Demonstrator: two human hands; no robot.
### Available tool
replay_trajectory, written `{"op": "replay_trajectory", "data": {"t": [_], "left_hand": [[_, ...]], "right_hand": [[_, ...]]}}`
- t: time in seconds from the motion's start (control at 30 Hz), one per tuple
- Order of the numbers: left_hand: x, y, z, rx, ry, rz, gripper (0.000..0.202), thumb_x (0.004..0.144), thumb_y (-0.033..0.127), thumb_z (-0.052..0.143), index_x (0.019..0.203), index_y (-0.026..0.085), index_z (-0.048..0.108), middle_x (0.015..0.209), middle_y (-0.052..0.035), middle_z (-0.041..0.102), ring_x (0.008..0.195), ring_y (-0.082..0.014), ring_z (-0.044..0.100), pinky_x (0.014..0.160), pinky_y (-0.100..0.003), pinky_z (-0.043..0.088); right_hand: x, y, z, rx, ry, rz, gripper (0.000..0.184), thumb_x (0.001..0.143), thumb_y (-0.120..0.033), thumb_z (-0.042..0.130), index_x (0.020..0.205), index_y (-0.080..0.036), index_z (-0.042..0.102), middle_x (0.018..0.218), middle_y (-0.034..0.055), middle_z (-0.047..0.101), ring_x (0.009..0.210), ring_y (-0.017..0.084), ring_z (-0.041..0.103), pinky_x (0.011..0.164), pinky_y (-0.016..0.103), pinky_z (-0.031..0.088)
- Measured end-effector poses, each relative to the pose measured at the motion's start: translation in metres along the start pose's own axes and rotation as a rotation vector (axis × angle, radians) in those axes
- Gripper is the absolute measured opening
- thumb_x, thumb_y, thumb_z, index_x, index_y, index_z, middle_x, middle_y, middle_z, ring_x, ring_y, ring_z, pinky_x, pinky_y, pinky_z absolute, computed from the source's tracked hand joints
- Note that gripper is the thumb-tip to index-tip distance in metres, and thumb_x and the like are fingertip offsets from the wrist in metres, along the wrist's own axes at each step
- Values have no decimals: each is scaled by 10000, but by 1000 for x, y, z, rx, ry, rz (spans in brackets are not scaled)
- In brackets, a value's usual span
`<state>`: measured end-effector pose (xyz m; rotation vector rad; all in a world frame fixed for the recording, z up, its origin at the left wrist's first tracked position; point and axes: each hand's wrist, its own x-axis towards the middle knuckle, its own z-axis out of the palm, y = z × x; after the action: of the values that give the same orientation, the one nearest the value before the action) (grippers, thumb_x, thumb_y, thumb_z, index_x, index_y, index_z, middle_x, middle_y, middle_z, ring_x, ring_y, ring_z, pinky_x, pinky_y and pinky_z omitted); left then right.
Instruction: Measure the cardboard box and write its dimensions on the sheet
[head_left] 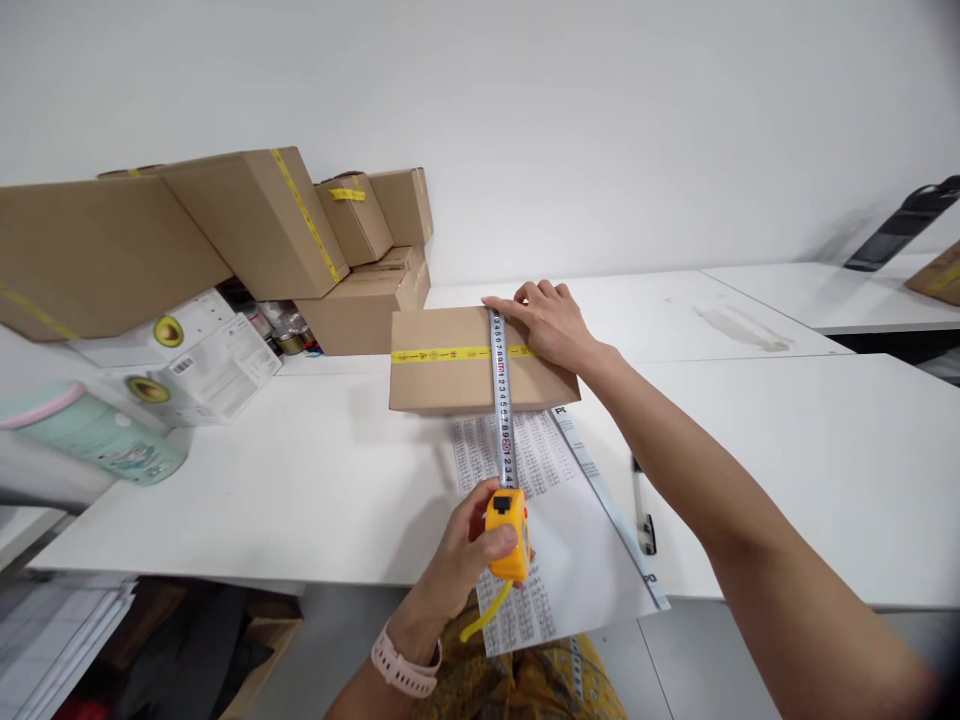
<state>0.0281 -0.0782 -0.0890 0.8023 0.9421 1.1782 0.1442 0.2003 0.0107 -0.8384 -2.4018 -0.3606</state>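
My left hand [465, 550] is wrapped round a yellow tape measure [504, 530], whose strap dangles below. Its pulled-out blade [502, 410] runs away from me across the top of a brown cardboard box [442, 385] sealed with yellow printed tape. At the box's far edge, my right hand [551, 325] pins the blade's end with an outstretched finger, the other fingers curled over the box. Partly beneath the box and the tape measure lies a printed sheet [592, 560] with rows of small text and a pale blue border.
Cardboard boxes [255, 220] are piled at the back left, above white cartons with avocado pictures [217, 370]. A mint tumbler [112, 440] leans at the left. Right of the sheet lies a pen [643, 515] on the white table [787, 480]. A black bottle [904, 225] stands far right.
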Motion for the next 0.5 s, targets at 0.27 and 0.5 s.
{"op": "replay_trajectory", "data": {"t": [0.27, 0.5], "left_hand": [[5, -6, -8, 47, -63, 18, 597, 772, 489, 835, 1223, 212, 558, 1185, -114, 612, 898, -194, 629, 764, -318, 531], [5, -8, -11, 63, -88, 34, 579, 806, 486, 808, 1243, 227, 529, 1161, -94, 593, 890, -190, 621, 751, -310, 515]], "right_hand": [[0, 2, 3, 12, -43, 3, 480, 1014, -363, 398, 1469, -409, 542, 1170, 123, 580, 1017, 315, 460, 892, 475, 339], [-3, 4, 7, 41, 28, -9, 470, 1023, -355, 362, 1449, -390, 557, 1126, 122, 588, 1005, 305, 457, 882, 469, 356]]}}
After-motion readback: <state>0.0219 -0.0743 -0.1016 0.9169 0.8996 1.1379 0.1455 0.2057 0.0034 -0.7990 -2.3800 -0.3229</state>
